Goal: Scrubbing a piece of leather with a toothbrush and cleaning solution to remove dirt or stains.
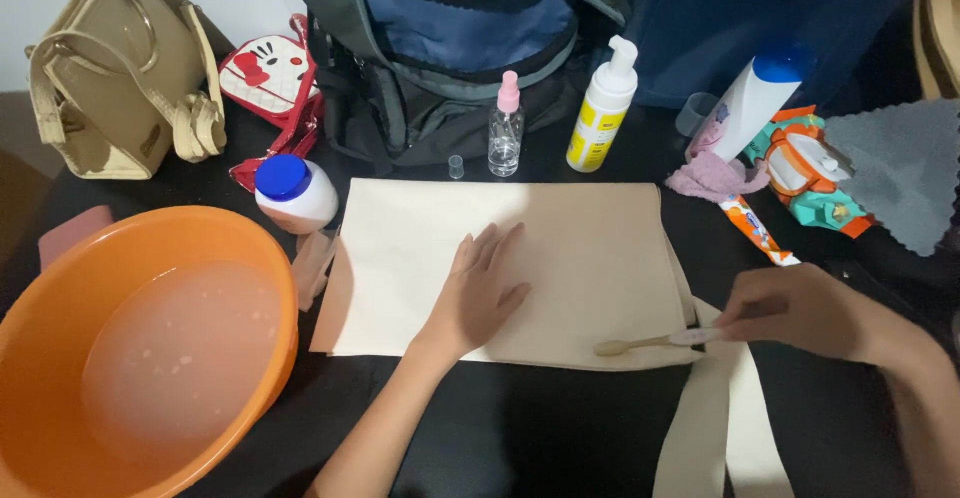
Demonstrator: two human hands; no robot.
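Cream canvas tote bag (560, 258) lies flat on the black table (500, 438), pinned under the left hand (478, 293), whose fingers are spread, palm down, seemingly to keep the cloth taut. The right hand (800, 310) pinches a pale wooden-handled toothbrush (650, 341), bristles meeting the bag's near edge just beyond its fingertips. Well left of the spread fingers sits an orange plastic basin of cloudy water (140, 348).

The left hand (478, 293) lay flat on the cream cloth bag (560, 258); the right hand (800, 308) held a toothbrush (650, 341) at its edge.
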